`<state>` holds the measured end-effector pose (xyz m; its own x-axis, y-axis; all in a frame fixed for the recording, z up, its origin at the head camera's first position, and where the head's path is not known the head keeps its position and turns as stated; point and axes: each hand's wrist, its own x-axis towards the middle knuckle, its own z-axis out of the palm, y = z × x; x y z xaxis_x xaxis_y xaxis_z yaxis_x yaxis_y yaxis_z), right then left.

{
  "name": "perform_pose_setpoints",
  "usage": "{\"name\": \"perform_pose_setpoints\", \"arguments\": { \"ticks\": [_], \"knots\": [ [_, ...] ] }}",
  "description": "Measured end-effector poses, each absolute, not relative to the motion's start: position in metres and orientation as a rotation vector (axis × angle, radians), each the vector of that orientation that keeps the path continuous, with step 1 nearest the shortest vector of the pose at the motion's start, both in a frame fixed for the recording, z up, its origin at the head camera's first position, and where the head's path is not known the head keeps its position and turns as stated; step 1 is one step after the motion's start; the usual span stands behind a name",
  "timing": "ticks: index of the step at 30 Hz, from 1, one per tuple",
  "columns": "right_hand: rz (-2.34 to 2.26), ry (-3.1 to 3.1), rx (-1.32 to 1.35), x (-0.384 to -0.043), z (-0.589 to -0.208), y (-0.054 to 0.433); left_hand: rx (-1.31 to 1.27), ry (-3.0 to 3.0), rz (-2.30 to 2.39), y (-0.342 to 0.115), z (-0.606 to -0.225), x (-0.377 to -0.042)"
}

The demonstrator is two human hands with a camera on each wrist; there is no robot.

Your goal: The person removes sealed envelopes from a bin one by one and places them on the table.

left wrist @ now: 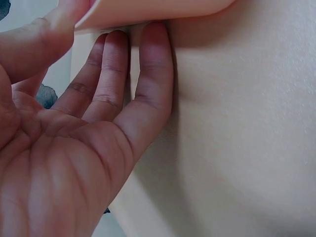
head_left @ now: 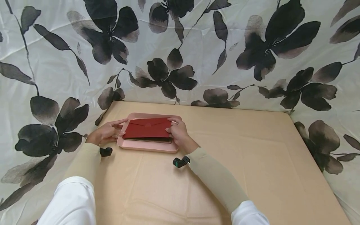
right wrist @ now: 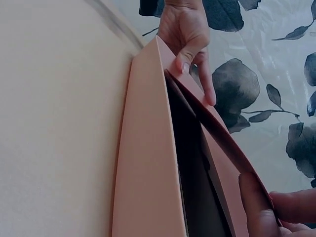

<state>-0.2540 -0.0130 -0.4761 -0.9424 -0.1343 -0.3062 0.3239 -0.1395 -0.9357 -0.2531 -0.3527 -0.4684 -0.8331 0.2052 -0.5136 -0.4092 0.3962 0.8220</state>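
A red envelope (head_left: 147,128) with a pointed flap lies over a shallow pink tray (head_left: 146,146). My right hand (head_left: 180,135) pinches the envelope's right end between thumb and fingers, and its near edge stands a little raised. Below it a dark, flat thing (right wrist: 190,148) shows inside the tray in the right wrist view; its kind is unclear. At the tray's left end, my left hand (head_left: 104,133) holds the rim, thumb on the inner side and fingers outside. The left wrist view shows those fingertips (left wrist: 155,42) against the tray's underside, near the tabletop.
The tray stands at the far left of a table with a tan cover (head_left: 225,162). Behind and beside the table hangs a white cloth (head_left: 208,62) with dark flowers. Small black devices (head_left: 181,162) are worn at both wrists.
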Motion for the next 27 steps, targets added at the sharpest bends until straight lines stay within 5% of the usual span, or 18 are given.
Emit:
{"name": "perform_pose_setpoints", "arguments": {
  "ticks": [27],
  "knots": [
    [-2.148, 1.866, 0.260, -0.253, -0.462, 0.007, -0.111, 2.084, 1.514, -0.355, -0.468, -0.251]
  ]
}}
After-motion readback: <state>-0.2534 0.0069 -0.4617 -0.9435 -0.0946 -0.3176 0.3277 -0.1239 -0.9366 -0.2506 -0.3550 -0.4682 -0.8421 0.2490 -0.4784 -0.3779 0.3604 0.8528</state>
